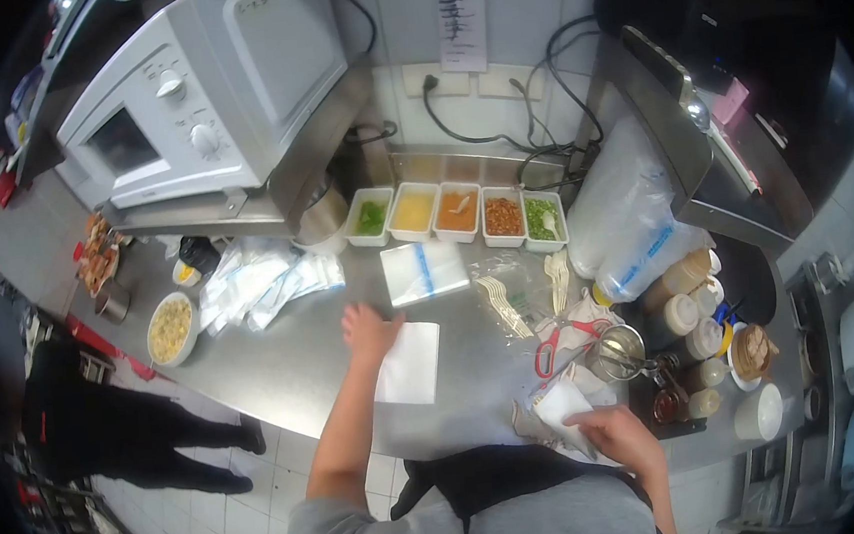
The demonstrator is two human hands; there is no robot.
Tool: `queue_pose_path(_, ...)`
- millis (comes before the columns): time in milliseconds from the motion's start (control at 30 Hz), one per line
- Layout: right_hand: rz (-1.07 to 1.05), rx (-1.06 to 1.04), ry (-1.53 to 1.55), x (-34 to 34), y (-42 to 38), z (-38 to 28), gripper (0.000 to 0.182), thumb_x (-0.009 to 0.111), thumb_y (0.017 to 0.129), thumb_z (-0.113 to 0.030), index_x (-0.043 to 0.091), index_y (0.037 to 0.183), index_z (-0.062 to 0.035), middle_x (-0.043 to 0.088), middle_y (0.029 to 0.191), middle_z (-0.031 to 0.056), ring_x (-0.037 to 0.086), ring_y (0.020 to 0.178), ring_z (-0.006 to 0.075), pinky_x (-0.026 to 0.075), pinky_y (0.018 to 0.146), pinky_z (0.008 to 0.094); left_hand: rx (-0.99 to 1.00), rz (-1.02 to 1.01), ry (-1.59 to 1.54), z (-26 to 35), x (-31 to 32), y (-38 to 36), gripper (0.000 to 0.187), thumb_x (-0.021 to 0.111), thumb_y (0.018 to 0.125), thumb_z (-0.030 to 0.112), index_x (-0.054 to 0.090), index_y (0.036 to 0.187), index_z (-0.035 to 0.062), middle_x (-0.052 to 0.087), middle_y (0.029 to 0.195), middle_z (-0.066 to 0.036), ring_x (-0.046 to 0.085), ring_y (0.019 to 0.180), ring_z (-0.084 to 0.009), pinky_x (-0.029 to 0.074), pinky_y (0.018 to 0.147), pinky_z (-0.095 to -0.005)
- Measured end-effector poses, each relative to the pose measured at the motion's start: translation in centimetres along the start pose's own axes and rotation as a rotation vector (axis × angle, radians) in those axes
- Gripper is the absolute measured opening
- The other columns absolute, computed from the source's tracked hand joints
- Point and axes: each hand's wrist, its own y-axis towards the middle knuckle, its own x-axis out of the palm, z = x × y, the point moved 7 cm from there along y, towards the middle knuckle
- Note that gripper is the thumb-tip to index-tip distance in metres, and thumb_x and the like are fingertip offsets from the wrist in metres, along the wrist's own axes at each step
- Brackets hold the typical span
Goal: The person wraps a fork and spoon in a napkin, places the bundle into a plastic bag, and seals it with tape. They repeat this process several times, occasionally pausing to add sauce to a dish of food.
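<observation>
My left hand (370,334) rests over the steel counter with fingers spread and thumb out to the side. It is at the upper left corner of a flat white paper sheet (412,367). Just beyond lies a white packet with a blue stripe (423,271). Low on the right, my right hand (618,440) has its fingers closed on the edge of a folded white paper (562,404), above a crumpled cloth (532,427). Red-handled scissors (546,354) and a metal strainer (616,350) lie close to that hand.
Several white tubs (458,211) of chopped ingredients line the back. Plastic forks (500,299), sauce bottles (691,311) and a plastic bag (629,216) stand right. Left are plastic packets (266,280), a food bowl (172,330), a raised microwave (203,94) and another person (108,418).
</observation>
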Motion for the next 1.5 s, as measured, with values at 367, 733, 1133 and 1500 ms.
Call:
queue_pose_path(367,0.008,0.029,0.033,4.3,3.3,-3.4,0.028,0.057,0.077,0.002,0.064,0.102,-0.0099,0.061,0.075,0.0168,0.059,0.067,0.0310,0.045,0.062,0.0349,0.385,-0.325,-0.578,5.1,0.6,-3.4,0.041,0.075,0.071,0.030,0.059,0.094,-0.0003,0.062,0.096,-0.022,0.060,0.090,-0.0341,0.047,0.079,-0.0393)
queue_pose_path(733,0.146,0.228,0.075,3.7,-0.8,-1.9,0.025,0.057,0.074,0.002,0.066,0.095,-0.0062,0.060,0.072,0.0191,0.060,0.066,0.0314,0.046,0.063,0.0352,0.333,0.223,-0.014,7.2,3.3,4.7,0.058,0.064,0.080,0.034,0.046,0.126,0.0040,0.033,0.137,-0.017,0.027,0.129,-0.0352,0.020,0.102,-0.0578)
queue_pose_path(1133,-0.066,0.006,0.176,7.7,7.5,0.9,0.031,0.054,0.074,0.000,0.065,0.102,-0.0070,0.065,0.092,0.0167,0.063,0.080,0.0277,0.047,0.074,0.0343,0.431,0.036,-0.745,5.1,-0.6,1.2,0.039,0.077,0.065,0.008,0.060,0.099,0.0035,0.040,0.129,-0.017,0.049,0.111,-0.0319,0.049,0.079,-0.0319)
queue_pose_path(1500,0.096,0.258,0.560,15.0,21.6,4.5,0.039,0.063,0.084,-0.035,0.066,0.100,0.0004,0.066,0.091,0.0106,0.058,0.085,0.0123,0.046,0.074,0.0256,0.487,-0.462,-0.641,5.9,0.3,-0.4,0.032,0.082,0.062,0.021,0.058,0.064,0.0010,0.060,0.066,-0.004,0.053,0.062,-0.0112,0.045,0.057,-0.0277)
